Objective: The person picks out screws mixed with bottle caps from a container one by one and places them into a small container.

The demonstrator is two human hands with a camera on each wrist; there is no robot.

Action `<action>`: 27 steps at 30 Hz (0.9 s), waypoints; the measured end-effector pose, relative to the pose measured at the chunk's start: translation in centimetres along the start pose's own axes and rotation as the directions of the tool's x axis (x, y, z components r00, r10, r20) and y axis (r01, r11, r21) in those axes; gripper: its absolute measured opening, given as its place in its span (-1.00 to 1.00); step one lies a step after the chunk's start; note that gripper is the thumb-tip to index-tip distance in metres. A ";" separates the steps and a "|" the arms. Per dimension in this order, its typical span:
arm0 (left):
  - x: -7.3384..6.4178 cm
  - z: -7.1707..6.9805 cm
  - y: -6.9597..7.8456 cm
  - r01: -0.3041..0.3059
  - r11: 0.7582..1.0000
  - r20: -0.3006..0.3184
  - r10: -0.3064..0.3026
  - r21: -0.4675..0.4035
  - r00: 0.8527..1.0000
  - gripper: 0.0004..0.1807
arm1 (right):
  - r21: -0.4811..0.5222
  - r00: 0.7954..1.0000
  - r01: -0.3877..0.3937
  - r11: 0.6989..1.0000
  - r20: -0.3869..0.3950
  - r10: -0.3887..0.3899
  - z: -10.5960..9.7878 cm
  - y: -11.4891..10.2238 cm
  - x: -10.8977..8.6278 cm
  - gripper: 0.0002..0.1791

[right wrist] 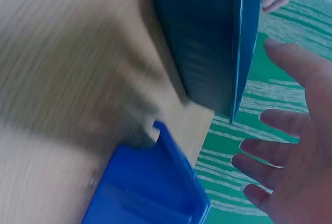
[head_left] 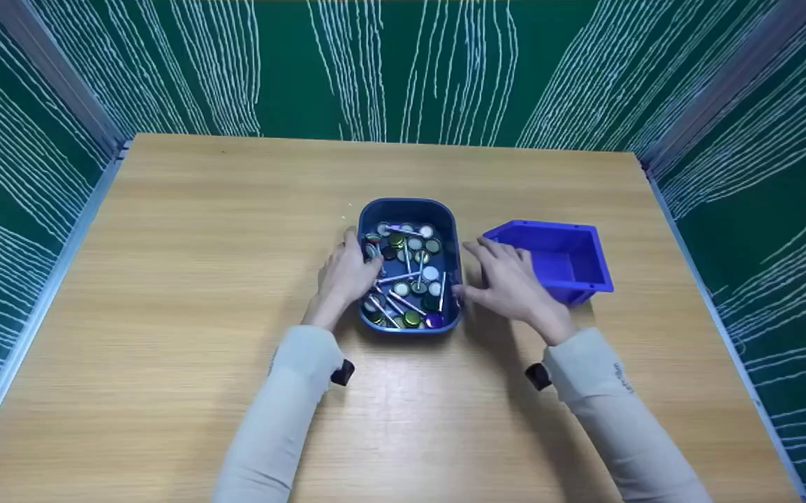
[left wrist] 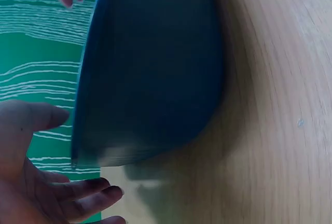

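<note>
Our left hand (head_left: 347, 274) is at the left side of the dark blue box (head_left: 408, 207), its fingers loosely extended and its thumb set apart from them near the rim; neither it nor our right hand (head_left: 511, 283) grips anything. We have the right hand, fingers spread, just beside the box's right side, between that box and the bright blue bin (head_left: 588, 251) to its right. The box stands upright on the bench (head_left: 221, 279), and in it bottle caps (head_left: 411, 318) lie jumbled with thin metal rods (head_left: 406, 302), perhaps nails or screws; we cannot tell which. As for how far along we are, we judge the box to be set in place, with its load mixed: every cap and rod we can make out lies inside it. What seems left is any handling of the pieces themselves, since we have none between our fingers. Whether our left hand touches the rim, we cannot tell.
</note>
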State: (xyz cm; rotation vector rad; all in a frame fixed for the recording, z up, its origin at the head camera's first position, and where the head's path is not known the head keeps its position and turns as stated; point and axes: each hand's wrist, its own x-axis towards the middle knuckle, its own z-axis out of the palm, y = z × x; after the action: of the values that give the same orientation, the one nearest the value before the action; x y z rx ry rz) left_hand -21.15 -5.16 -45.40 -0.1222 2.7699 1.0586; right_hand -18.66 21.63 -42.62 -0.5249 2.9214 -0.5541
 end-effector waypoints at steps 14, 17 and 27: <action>1.3 1.9 0.2 0.015 0.998 -0.021 -0.014 0.063 1.000 -0.16 | -0.044 0.996 0.086 0.995 0.005 -0.086 2.6 -2.7 1.9 -0.21; 1.5 2.3 -0.1 0.016 0.998 -0.028 -0.015 0.056 0.999 -0.19 | -0.044 0.994 0.105 0.993 0.029 -0.104 3.2 -3.0 2.3 -0.22; 2.0 2.8 -0.8 -0.017 0.999 -0.070 0.019 0.035 0.997 -0.23 | -0.080 0.983 0.181 0.980 0.050 -0.178 5.1 -3.5 3.1 -0.29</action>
State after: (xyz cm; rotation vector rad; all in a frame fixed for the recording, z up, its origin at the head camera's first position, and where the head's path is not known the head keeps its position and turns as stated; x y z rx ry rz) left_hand -22.61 -3.91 -48.35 -0.1328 2.8552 1.0303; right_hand -19.55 15.78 -46.15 -0.8070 2.8844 -0.4338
